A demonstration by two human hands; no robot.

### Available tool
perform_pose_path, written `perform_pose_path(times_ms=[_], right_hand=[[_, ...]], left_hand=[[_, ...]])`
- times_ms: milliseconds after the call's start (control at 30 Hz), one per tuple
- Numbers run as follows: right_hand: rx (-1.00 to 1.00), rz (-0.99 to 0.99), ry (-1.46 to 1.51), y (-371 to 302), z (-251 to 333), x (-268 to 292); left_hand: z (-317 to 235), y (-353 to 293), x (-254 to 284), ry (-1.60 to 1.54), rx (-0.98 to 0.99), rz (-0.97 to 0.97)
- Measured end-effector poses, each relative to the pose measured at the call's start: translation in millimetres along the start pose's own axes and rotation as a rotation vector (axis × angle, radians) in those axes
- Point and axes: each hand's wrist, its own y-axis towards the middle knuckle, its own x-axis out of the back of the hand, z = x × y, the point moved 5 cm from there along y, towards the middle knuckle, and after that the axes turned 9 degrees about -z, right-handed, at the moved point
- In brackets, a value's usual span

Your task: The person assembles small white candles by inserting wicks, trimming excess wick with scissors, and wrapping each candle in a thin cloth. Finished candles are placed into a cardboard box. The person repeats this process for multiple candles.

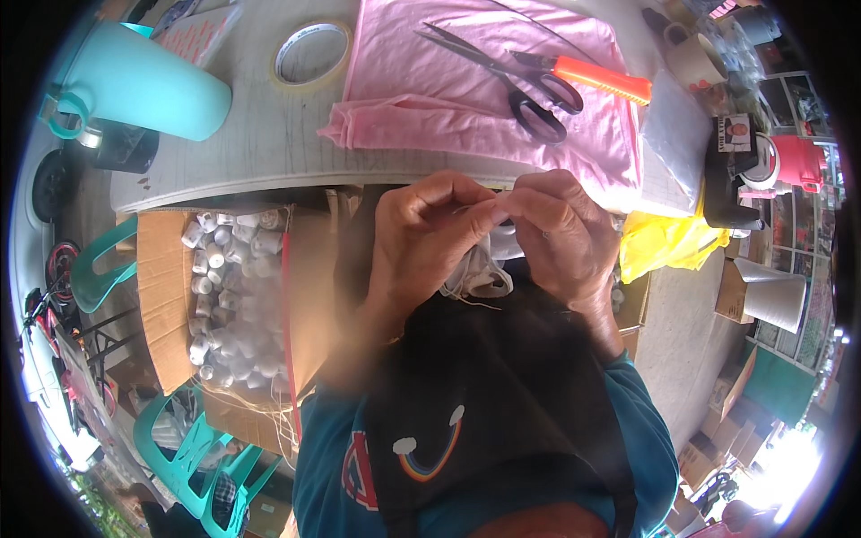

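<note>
In front of my chest, just off the table's near edge, both hands meet with their fingertips close together. My left hand (421, 229) is closed in a pinch of thumb and forefinger. My right hand (565, 229) pinches right beside it, its other fingers curled in. Whatever lies between the fingertips is too small to name. Below them, against the black apron (502, 386), hangs a small white bundle (484, 276) with loose thin strings, partly hidden by the hands.
Pink cloth (404, 81) on the table bears black-handled scissors (504, 73) and an orange cutter (601, 79). A tape roll (310, 87) and turquoise tumbler (157, 81) stand left. Below left, a cardboard box (166, 296) holds several small white pieces. A yellow bag (664, 242) hangs right.
</note>
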Motion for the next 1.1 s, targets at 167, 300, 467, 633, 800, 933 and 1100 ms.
perform_pose_path(times_ms=[167,300,467,633,800,933,1100], right_hand=[[-0.050,0.021,-0.033,-1,-4,-1],[-0.098,-0.016,-0.025,-1,-5,0],[-0.382,0.017,0.189,-4,-14,1],[-0.745,0.060,0.558,-11,-25,-2],[-0.800,0.104,0.614,-13,-30,-5],[-0.781,0.075,0.534,-13,-31,-3],[-0.876,0.050,0.667,-16,-31,-7]], left_hand=[[-1,-1,0,0.113,-0.070,-0.028],[-10,-3,-6,0.281,-0.363,-0.082],[-16,-8,-7,0.442,-0.474,-0.090],[-18,-7,-9,0.509,-0.605,-0.050],[-16,-6,-8,0.450,-0.658,-0.076],[-15,-8,-8,0.470,-0.658,-0.078],[-15,-7,-12,0.484,-0.681,-0.065]])
